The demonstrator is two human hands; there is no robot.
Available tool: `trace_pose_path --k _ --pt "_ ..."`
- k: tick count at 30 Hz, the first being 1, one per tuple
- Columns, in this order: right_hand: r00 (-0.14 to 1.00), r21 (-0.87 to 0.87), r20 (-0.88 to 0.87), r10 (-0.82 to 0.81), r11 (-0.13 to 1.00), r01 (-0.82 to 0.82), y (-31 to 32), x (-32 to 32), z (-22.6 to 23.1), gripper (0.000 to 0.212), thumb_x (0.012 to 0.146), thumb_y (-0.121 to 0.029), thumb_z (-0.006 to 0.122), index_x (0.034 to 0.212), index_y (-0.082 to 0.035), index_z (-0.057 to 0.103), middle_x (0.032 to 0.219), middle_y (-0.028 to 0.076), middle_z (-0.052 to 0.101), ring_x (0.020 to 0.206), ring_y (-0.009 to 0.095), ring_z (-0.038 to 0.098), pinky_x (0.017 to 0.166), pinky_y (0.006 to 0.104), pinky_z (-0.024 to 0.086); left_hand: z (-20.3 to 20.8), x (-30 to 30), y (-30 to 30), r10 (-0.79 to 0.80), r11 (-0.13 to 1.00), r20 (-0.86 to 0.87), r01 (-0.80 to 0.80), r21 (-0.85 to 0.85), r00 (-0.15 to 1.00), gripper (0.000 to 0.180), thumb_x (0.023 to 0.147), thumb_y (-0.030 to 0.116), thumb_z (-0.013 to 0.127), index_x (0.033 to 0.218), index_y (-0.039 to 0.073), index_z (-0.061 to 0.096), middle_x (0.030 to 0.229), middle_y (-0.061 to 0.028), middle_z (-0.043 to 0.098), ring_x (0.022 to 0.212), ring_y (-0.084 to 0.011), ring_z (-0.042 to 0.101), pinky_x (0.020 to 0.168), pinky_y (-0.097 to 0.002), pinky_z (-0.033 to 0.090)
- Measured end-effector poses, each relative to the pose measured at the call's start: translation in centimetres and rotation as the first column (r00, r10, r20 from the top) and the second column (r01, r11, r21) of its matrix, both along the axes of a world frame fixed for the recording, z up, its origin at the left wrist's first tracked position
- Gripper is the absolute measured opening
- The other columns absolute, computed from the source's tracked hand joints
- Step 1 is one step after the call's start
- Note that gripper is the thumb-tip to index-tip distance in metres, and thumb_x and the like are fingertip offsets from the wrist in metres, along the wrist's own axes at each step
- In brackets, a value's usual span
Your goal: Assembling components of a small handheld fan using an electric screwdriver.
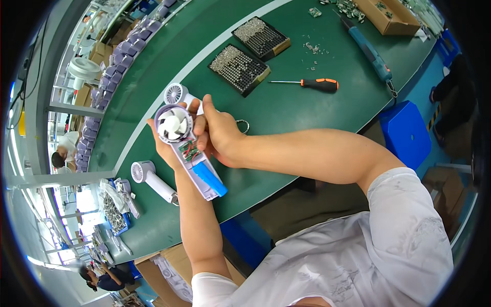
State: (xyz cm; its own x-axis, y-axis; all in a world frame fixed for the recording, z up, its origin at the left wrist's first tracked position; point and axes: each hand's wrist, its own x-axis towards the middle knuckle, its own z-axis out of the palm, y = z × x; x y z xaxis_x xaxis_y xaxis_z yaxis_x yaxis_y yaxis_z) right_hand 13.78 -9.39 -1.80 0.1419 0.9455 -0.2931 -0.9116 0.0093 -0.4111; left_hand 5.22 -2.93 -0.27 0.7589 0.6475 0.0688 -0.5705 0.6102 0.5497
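Observation:
An opened handheld fan (185,153) lies tilted across my hands, its lilac shell showing the inside. White blades (173,125) sit in its round head. Below them are a small green circuit board (189,150) with red wires and a blue cylindrical battery (209,179). My left hand (162,146) is closed around the fan from behind and its left side. On the other side, my right hand (223,134) has its fingers curled against the fan's edge, thumb raised. Just behind the hands lies another white fan (176,93), partly hidden.
Two black trays (238,70) (261,38) of small screws stand ahead, near a screwdriver (319,85) and loose screws (314,48). An electric screwdriver (369,52) and cardboard box (391,18) are farther right. One assembled fan (153,181) and a blue bin (116,217) lie left. A blue stool (405,134) stands right.

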Motion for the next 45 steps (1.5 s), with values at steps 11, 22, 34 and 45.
trace_pose_path --k 11,22,34,45 --pt "0.988 0.318 -0.099 0.118 0.945 -0.081 0.6 2.2 -0.3 0.107 0.094 -0.076 0.029 0.146 0.018 0.023 0.152 0.035 0.03 0.144 0.043 0.032 0.12 0.051 0.03 -0.2 -4.8 2.7 0.072 0.996 0.249 -0.057 -0.069 0.966 0.067 0.101 0.051 0.045 0.123 -0.011 0.057 0.127 -0.0279 0.056 0.074 -0.0232 0.055 0.051 -0.0294 0.051" --pt "0.999 0.357 0.024 0.042 0.933 -0.048 0.6 4.1 0.5 0.083 0.103 -0.054 0.035 0.146 0.016 0.024 0.148 0.035 0.036 0.138 0.044 0.042 0.116 0.0518 0.038 -1.6 -5.9 5.1 0.111 0.992 0.287 -0.088 -0.091 0.952 0.069 0.099 0.054 0.046 0.122 -0.01 0.057 0.124 -0.0249 0.055 0.076 -0.0232 0.054 0.056 -0.0296 0.052" --pt "-0.703 0.131 0.711 0.02 0.978 0.16 0.3 12.7 -0.3 0.065 0.079 0.014 0.046 0.143 -0.002 0.046 0.138 0.026 0.055 0.135 0.04 0.047 0.111 0.0446 0.041 -2.0 -4.6 4.7 0.248 0.959 0.11 -0.227 -0.169 0.962 0.08 0.099 0.069 0.025 0.126 -0.001 0.054 0.113 -0.0272 0.062 0.065 -0.0262 0.056 0.046 -0.0329 0.051" --pt "-0.92 0.223 0.387 0.058 0.963 0.155 1.1 12.1 -1.5 0.036 0.091 -0.005 0.055 0.126 0.003 0.061 0.129 0.022 0.062 0.131 0.039 0.051 0.109 0.0493 0.042 -2.5 -3.7 3.9 0.378 0.926 0.034 -0.379 -0.001 0.925 0.081 0.101 0.066 0.024 0.122 -0.004 0.057 0.113 -0.0228 0.061 0.07 -0.0243 0.056 0.051 -0.0314 0.053"
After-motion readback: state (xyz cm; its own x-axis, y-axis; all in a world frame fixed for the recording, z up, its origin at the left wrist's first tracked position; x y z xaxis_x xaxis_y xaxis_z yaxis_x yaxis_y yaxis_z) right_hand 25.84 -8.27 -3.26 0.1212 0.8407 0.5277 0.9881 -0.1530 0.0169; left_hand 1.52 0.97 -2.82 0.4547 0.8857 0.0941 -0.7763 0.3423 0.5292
